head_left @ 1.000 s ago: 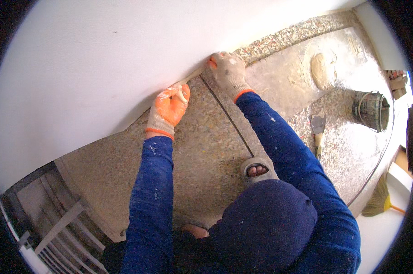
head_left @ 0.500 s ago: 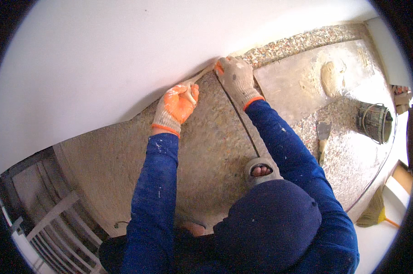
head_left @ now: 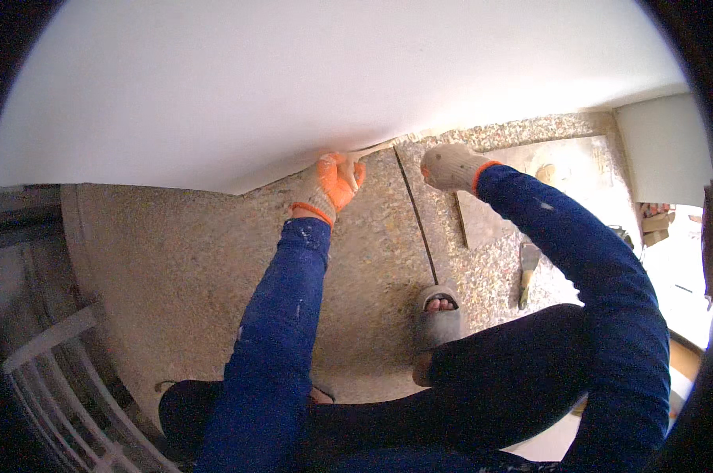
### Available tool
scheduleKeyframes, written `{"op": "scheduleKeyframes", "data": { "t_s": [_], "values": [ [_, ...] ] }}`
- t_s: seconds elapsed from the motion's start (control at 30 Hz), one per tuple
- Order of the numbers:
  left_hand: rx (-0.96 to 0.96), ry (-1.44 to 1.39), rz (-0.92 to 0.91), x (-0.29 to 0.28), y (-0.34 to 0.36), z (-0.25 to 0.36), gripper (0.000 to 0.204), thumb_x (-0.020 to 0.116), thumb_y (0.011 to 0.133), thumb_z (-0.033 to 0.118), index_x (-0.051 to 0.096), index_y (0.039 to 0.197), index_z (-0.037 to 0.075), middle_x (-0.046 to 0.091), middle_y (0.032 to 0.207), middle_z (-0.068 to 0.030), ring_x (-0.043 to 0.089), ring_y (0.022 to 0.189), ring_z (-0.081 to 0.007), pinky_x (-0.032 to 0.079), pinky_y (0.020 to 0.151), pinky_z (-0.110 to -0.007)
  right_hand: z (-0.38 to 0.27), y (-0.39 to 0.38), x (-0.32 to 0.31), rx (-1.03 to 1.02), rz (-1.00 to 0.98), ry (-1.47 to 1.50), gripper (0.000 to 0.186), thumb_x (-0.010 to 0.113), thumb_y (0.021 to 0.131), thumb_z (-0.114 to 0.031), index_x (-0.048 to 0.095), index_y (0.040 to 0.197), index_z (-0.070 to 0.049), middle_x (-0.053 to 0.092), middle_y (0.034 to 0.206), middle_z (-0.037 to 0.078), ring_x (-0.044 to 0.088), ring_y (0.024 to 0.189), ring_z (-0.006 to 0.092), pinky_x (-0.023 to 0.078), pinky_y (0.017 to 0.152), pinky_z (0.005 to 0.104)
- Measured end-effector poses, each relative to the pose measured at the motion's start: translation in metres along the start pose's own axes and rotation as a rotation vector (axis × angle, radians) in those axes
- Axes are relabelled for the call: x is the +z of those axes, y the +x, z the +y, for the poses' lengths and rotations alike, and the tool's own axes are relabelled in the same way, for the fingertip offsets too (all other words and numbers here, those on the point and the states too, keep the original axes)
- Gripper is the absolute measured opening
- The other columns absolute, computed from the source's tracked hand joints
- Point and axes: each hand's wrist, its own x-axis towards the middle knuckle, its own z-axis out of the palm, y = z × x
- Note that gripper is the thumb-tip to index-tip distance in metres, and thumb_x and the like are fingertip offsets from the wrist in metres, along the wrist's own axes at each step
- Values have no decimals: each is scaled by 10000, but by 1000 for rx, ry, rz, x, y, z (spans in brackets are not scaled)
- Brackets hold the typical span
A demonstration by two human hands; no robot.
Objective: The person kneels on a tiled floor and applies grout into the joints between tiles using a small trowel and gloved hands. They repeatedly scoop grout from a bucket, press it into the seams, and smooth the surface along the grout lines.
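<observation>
My left hand (head_left: 334,183), in an orange-palmed knit glove, is closed on a thin beige strip (head_left: 378,147) that runs along the foot of the white wall (head_left: 317,71). My right hand (head_left: 451,165), gloved too, is curled just right of the strip's far end, over the floor near a flat board (head_left: 486,217) with pale paste on it; I cannot make out what it holds, if anything. A putty knife (head_left: 527,272) lies on the speckled floor (head_left: 175,276) below the board. A straight dark line (head_left: 412,205) crosses the floor between my hands.
My slippered foot (head_left: 439,315) is below the dark line. A slatted pale railing or frame (head_left: 49,339) stands at the lower left. A white side wall (head_left: 657,150) and some small blocks (head_left: 656,225) are at the right. A bucket behind my right arm is mostly hidden.
My right hand has left the base of the wall and moved right. My left hand keeps hold of the strip. The view has tilted, with my head lifting and more of my legs showing.
</observation>
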Motion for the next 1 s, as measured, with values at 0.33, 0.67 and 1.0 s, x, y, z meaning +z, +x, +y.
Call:
{"op": "scheduleKeyframes", "data": {
  "t_s": [0.33,0.67,1.0],
  "values": [
    [249,780,-268,-46,61,0,148,529,940,128,612,992,17,634,927,-98,612,802,-246,545,715,-379,-94,90,74,710,671,742,565,589,908,-256,473,1390,15,644,1223,307,663,1111,439,536,938,504],
    [125,748,-262,-34,15,24,262,513,987,176,620,1110,-30,656,1013,-155,641,845,-262,570,720,-359,-123,81,44,738,622,487,567,564,929,-288,465,1370,54,664,1206,292,678,1098,423,547,933,487],
    [-92,232,-22,-19,6,26,286,518,998,184,605,1134,-52,652,1052,-163,639,910,-291,582,763,-371,-74,83,36,736,668,941,428,580,933,-243,603,1225,69,657,1220,321,685,1109,408,555,943,487]
  ]
}}
